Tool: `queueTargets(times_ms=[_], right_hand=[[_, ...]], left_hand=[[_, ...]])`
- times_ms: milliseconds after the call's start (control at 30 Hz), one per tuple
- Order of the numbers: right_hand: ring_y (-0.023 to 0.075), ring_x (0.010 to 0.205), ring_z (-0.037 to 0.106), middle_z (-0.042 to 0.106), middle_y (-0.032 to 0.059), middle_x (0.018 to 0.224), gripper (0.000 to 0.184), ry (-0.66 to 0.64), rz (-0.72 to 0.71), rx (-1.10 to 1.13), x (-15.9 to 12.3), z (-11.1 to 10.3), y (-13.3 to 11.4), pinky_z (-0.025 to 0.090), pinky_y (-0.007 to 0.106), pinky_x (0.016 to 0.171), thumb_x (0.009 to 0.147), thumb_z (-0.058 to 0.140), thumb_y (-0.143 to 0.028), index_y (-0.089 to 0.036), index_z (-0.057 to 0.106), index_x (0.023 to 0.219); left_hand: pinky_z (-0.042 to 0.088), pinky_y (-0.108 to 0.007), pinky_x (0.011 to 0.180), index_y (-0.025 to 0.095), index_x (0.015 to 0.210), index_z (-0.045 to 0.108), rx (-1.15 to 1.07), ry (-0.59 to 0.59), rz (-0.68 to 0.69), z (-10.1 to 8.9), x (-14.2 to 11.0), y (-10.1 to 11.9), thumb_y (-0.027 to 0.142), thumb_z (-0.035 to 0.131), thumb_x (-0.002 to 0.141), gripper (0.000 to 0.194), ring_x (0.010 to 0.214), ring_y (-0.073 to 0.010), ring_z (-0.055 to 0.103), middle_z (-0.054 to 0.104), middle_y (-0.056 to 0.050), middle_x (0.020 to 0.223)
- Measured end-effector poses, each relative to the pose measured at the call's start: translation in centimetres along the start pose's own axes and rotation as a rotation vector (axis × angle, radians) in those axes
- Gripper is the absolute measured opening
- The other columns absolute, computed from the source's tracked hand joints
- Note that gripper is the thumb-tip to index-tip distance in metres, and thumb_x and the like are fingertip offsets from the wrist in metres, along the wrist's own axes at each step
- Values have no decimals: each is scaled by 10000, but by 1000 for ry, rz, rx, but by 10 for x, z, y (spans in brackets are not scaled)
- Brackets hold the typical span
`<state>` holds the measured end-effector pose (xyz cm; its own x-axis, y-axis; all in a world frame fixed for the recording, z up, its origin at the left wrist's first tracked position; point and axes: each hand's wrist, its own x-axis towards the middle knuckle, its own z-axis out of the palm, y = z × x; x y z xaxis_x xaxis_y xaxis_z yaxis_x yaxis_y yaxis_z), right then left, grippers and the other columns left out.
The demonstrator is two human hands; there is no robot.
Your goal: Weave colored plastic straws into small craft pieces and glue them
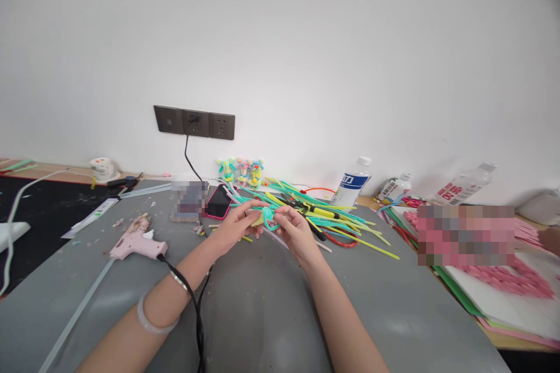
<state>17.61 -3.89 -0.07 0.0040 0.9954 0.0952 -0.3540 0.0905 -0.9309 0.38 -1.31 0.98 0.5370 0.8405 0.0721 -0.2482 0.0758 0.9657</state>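
Note:
A turquoise pipe cleaner (268,218), wound into a small coil, is held up between both hands above the grey table. My left hand (238,224) pinches its left side, where a bit of yellow shows at the fingertips. On the other side, my right hand (298,235) grips the coil's edge between thumb and fingers. Just behind the hands lies a loose pile of green, yellow and turquoise pipe cleaners (350,227). Pliers (308,208) with yellow-and-black handles rest among them, partly covered.
A pink glue gun (137,245) lies at left, its black cord running under my left forearm. A phone (219,201) lies behind my left hand. Small fuzzy figures (242,171) stand by the wall. A bottle (353,182) stands back right; papers and pink braided material (511,280) lie at right.

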Motion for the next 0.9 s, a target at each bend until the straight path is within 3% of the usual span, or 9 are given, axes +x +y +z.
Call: queueTargets(times_ms=[200, 900], right_hand=[[63, 503, 460, 590, -45, 619, 348, 54, 26, 54, 3, -2, 2, 393, 184, 490, 580, 861, -414, -194, 641, 739], [70, 548, 509, 603, -47, 639, 320, 42, 57, 87, 1, -1, 3, 422, 182, 531, 585, 868, -376, -189, 658, 739]], left_hand=[[476, -240, 613, 186, 1077, 561, 7, 7, 1, 0, 0, -1, 443, 654, 816, 378, 618, -112, 576, 564, 21, 703], [426, -204, 555, 229, 1006, 502, 60, -28, 79, 1, -1, -1, 456, 588, 868, 279, 538, -92, 530, 519, 61, 614]])
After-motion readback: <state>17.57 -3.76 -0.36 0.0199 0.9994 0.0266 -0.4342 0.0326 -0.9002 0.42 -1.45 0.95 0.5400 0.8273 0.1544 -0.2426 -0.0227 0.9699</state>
